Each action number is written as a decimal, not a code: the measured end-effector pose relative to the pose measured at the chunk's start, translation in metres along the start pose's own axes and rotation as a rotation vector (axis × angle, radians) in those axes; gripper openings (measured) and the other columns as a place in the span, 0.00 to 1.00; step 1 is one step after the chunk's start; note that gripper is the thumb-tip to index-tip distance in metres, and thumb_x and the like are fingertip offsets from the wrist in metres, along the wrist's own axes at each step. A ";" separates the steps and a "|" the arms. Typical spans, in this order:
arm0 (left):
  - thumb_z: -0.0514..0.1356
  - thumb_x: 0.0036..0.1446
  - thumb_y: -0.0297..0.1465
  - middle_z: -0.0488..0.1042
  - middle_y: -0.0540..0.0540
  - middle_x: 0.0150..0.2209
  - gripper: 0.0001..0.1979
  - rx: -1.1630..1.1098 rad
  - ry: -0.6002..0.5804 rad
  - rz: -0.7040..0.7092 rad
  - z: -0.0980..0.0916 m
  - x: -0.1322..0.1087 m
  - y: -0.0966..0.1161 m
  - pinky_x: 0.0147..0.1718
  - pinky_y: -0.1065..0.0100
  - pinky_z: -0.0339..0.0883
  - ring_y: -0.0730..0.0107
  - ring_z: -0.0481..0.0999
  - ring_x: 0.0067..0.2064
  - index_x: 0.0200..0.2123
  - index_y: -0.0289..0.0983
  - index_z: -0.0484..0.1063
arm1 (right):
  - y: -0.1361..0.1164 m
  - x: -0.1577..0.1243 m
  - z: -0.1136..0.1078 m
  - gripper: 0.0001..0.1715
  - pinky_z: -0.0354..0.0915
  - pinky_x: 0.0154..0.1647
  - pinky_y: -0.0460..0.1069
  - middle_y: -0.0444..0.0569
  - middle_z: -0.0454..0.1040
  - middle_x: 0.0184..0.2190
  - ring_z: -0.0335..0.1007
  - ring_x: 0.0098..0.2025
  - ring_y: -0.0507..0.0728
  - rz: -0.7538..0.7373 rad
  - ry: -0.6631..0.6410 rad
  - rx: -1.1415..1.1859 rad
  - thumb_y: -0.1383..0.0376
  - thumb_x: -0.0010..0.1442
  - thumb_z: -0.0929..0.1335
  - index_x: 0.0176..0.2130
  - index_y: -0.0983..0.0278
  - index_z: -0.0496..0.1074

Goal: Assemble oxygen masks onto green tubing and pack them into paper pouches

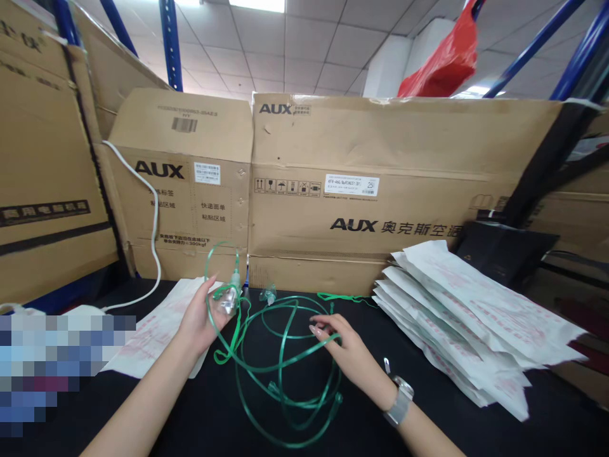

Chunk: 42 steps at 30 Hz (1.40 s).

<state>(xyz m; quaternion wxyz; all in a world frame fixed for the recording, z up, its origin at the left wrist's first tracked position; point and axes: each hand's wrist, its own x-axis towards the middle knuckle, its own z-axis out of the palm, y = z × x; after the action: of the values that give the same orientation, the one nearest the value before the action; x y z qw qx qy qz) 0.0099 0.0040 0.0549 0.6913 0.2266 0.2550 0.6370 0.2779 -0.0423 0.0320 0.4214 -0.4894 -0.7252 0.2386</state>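
My left hand (198, 320) is closed around a clear plastic mask piece (227, 298) joined to thin green tubing (285, 368). The tubing lies in loose loops on the black table (428, 412) between my hands. My right hand (343, 349), with a watch on its wrist, pinches a loop of the green tubing near its middle. A second small clear connector (268, 294) lies on the table just behind the loops. Under my left hand lies a flat white paper pouch (152, 336).
A fanned stack of white paper pouches (466, 317) lies on the right of the table. Large cardboard AUX boxes (361, 190) form a wall behind. A white cable (155, 235) hangs down at the left. A black bag (504, 251) sits at the far right.
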 end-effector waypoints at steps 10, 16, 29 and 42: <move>0.61 0.48 0.35 0.73 0.44 0.20 0.12 0.333 -0.090 -0.284 0.008 -0.009 -0.030 0.17 0.74 0.63 0.72 0.71 0.19 0.22 0.32 0.71 | -0.003 -0.008 0.008 0.22 0.58 0.53 0.55 0.49 0.52 0.54 0.53 0.56 0.57 -0.149 -0.031 -0.153 0.68 0.55 0.63 0.49 0.54 0.61; 0.55 0.49 0.46 0.71 0.44 0.21 0.20 0.724 -0.161 -0.248 0.007 -0.010 -0.053 0.17 0.72 0.60 0.70 0.69 0.20 0.25 0.33 0.72 | -0.002 -0.007 0.009 0.11 0.59 0.49 0.52 0.51 0.66 0.42 0.60 0.50 0.57 -0.165 0.064 -0.150 0.60 0.58 0.62 0.26 0.62 0.63; 0.59 0.48 0.40 0.70 0.45 0.38 0.13 1.271 -0.562 0.419 0.040 -0.063 -0.077 0.45 0.62 0.59 0.61 0.68 0.44 0.36 0.40 0.70 | -0.002 -0.013 0.014 0.21 0.51 0.23 0.44 0.43 0.63 0.17 0.58 0.19 0.50 -0.120 0.232 -0.521 0.56 0.61 0.57 0.21 0.63 0.58; 0.58 0.52 0.35 0.48 0.61 0.09 0.13 0.558 -0.436 -0.087 0.037 -0.045 -0.050 0.15 0.76 0.44 0.83 0.43 0.13 0.19 0.35 0.63 | -0.008 0.004 0.002 0.17 0.56 0.21 0.45 0.37 0.58 0.09 0.57 0.14 0.49 0.266 0.179 0.523 0.55 0.47 0.68 0.20 0.64 0.63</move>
<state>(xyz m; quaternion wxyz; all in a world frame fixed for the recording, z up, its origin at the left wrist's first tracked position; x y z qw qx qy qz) 0.0693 -0.0452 0.0542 0.6674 0.5262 0.2751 0.4495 0.2717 -0.0420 0.0384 0.5605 -0.4739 -0.5288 0.4263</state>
